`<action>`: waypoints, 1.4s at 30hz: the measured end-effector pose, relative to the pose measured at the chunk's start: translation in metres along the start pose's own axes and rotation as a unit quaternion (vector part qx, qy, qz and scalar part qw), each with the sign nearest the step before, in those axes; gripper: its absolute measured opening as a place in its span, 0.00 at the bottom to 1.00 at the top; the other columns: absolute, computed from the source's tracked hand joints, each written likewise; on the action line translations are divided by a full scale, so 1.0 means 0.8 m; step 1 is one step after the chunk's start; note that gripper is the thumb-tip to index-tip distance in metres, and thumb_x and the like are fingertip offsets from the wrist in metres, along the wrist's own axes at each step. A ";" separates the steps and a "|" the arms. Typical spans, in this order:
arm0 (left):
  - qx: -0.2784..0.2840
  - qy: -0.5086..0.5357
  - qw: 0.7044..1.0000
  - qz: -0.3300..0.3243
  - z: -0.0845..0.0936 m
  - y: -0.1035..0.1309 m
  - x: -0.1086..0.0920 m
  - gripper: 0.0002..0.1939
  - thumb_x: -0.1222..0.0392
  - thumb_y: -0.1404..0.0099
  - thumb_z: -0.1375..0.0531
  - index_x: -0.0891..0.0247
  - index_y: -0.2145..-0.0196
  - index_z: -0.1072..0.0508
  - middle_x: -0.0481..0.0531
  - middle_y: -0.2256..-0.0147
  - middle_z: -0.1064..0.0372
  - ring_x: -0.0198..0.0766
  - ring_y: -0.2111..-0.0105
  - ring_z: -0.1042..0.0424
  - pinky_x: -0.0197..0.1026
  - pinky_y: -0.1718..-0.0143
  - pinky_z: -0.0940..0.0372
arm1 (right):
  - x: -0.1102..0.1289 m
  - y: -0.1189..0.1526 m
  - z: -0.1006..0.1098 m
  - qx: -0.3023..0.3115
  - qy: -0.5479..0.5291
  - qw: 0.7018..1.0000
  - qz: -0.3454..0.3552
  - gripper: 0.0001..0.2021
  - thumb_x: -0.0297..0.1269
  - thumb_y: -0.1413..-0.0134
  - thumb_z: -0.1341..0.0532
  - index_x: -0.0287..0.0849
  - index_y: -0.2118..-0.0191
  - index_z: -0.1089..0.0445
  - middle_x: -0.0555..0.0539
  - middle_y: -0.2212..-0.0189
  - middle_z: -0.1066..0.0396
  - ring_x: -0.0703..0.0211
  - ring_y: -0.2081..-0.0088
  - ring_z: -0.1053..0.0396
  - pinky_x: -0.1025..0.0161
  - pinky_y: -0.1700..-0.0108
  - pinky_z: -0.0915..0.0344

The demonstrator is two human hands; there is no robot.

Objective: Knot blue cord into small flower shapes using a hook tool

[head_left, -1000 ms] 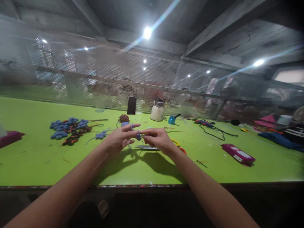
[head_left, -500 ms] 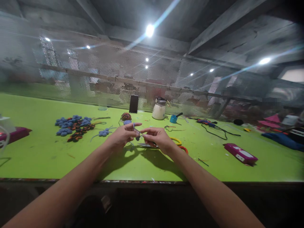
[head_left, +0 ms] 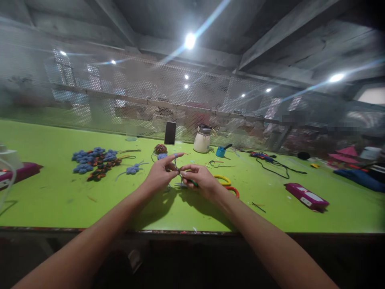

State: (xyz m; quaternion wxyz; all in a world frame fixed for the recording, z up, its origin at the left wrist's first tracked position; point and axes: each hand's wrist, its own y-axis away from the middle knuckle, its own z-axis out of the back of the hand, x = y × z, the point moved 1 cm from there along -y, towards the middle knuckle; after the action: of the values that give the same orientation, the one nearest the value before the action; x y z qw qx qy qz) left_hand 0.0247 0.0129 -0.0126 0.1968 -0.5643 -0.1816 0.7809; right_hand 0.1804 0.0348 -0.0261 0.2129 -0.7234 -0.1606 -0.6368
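Observation:
My left hand (head_left: 160,173) pinches a small piece of blue yarn work, its index finger stretched out with blue yarn (head_left: 175,161) running over it. Close against it, my right hand (head_left: 201,178) is closed round a crochet hook (head_left: 193,183); a bit of green handle shows, while its tip is lost among the fingers. Scissors (head_left: 232,190) with yellow and red handles lie under the right hand, partly covered. Behind the left hand sit a blue yarn ball (head_left: 162,155) and a multicoloured yarn ball (head_left: 160,148). A single blue crocheted flower (head_left: 132,169) lies left of it.
Several blue and dark-orange crocheted flowers (head_left: 96,158) are heaped at left. Along the back stand a phone (head_left: 170,133), a white jug (head_left: 202,140) and a small blue pot (head_left: 220,151). At right lie dark cords (head_left: 267,157) and a purple box (head_left: 306,196).
My left index finger has straightened and lifted, and the fingertips of both hands have come together over the yarn. The whole view has shifted slightly.

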 end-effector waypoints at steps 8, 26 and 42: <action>-0.090 0.028 0.996 -0.004 -0.011 0.003 0.000 0.28 0.67 0.48 0.40 0.66 0.48 0.31 0.46 0.76 0.34 0.34 0.75 0.36 0.38 0.69 0.40 | -0.005 -0.001 -0.016 -0.048 -0.085 0.994 0.045 0.17 0.39 0.63 0.31 0.38 0.67 0.35 0.55 0.84 0.35 0.73 0.87 0.46 0.73 0.85 0.54; 0.017 0.379 0.907 0.183 0.024 0.001 -0.005 0.30 0.74 0.52 0.35 0.65 0.50 0.30 0.48 0.74 0.31 0.30 0.73 0.33 0.33 0.70 0.41 | 0.011 0.006 0.011 -0.063 0.310 0.906 0.280 0.07 0.38 0.49 0.38 0.38 0.68 0.29 0.49 0.78 0.34 0.65 0.78 0.40 0.66 0.76 0.43; 0.047 0.413 0.882 0.223 0.026 0.001 -0.009 0.29 0.77 0.50 0.39 0.67 0.49 0.31 0.48 0.76 0.33 0.29 0.76 0.35 0.34 0.70 0.39 | 0.028 0.015 0.009 -0.038 0.426 0.846 0.319 0.06 0.35 0.46 0.42 0.39 0.69 0.29 0.49 0.78 0.34 0.65 0.78 0.42 0.66 0.73 0.45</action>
State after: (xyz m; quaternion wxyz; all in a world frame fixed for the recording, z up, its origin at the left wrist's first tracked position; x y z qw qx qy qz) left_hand 0.0069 0.0069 -0.0008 0.1014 -0.8515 0.0840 0.5076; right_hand 0.1955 0.0275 -0.0057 0.4239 -0.4003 0.2099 -0.7849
